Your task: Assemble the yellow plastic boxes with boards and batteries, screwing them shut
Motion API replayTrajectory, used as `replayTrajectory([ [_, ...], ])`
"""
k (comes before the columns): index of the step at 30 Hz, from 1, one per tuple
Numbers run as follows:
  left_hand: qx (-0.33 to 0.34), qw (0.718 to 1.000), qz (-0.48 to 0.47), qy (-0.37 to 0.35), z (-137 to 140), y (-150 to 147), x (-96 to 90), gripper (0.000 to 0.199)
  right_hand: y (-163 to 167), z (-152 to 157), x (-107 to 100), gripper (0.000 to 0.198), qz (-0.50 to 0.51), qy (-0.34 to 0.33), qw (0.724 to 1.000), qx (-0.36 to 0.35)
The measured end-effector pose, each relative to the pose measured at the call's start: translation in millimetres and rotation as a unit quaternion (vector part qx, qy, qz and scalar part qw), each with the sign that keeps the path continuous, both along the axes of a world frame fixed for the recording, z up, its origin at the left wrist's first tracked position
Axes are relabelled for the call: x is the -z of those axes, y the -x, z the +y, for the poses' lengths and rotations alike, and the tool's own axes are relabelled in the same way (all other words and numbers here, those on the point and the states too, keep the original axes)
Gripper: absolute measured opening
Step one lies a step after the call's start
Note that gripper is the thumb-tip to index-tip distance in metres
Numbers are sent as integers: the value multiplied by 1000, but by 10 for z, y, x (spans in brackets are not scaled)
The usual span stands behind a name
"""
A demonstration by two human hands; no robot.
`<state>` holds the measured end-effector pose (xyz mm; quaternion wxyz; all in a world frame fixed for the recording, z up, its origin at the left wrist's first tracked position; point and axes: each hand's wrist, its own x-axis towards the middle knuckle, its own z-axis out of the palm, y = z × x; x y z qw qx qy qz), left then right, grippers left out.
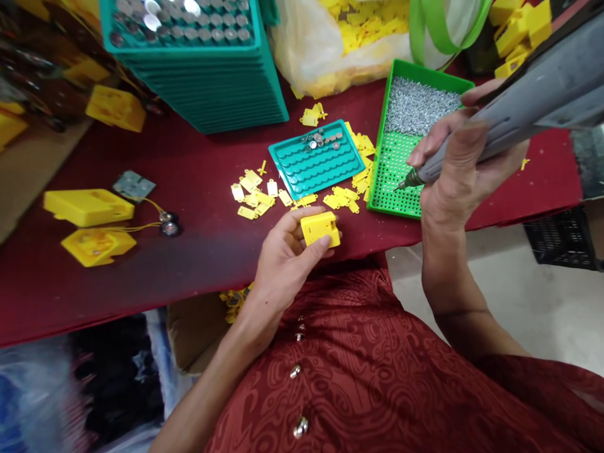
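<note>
- Dark red cloth (198, 255) spread across our work area, with pale floor (491, 270) past its near right side and a stack of teal trays (217, 88) standing toward the back.
- Our left hand (287, 248) was clamped on a yellow case (317, 230), thumb at its near right corner and fingers behind; we had it by the near edge of the cloth.
- Our right hand (453, 170) was wrapped around a grey screwdriver (528, 82), its bit (406, 182) over the bare, pierced part of a green tray (392, 151) with screws (419, 104) heaped at the far end.
- From the bit, the case lay to the left and closer to us. The screwdriver's long axis slanted down leftward, its line running roughly toward the case, which was too boxy to show a clear long axis. Our left hand had the case; our right was well apart from it.
- We could not tell whether the bit touched the tray or carried a screw. Most of our left fingers and the case's underside were hidden, and the screwdriver's rear was cut off at the right.
</note>
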<state>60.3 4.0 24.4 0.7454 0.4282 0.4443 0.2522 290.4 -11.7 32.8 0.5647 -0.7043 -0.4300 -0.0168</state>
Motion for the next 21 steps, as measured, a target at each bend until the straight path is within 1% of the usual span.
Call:
replayTrajectory([
  [2,-5,1000,-4,4,7,-9,-6,49,10,5,-8,72,1,13,1000,-2],
  [4,-9,1000,-7,6,16,-15,-16,49,17,16,-28,56,11,21,1000,4],
  [7,-8,1000,-4,5,25,-11,-26,49,24,30,-48,39,32,-10,999,-10],
  [8,-6,1000,-2,4,27,-8,-27,49,23,31,-46,37,34,-14,999,-10],
  [10,-3,1000,-3,2,28,-3,-22,49,17,29,-27,40,34,20,999,-1],
  [11,-2,1000,-5,1,27,-1,-18,49,13,25,-13,46,32,39,999,10],
  [12,-3,1000,-8,1,26,0,-14,49,11,20,3,56,29,44,998,17],
  [14,-5,1000,-14,5,22,2,-8,49,11,10,31,76,27,22,999,8],
  [15,-7,1000,-20,10,21,3,-9,49,13,7,41,82,28,1,1000,-3],
  [16,-7,1000,-27,15,21,6,-13,49,16,8,48,84,30,-21,999,-14],
  [19,-6,998,-53,38,28,19,-42,47,22,50,66,74,43,-86,994,-50],
  [21,-3,996,-66,56,34,28,-68,46,23,106,79,67,48,-156,984,-72],
])
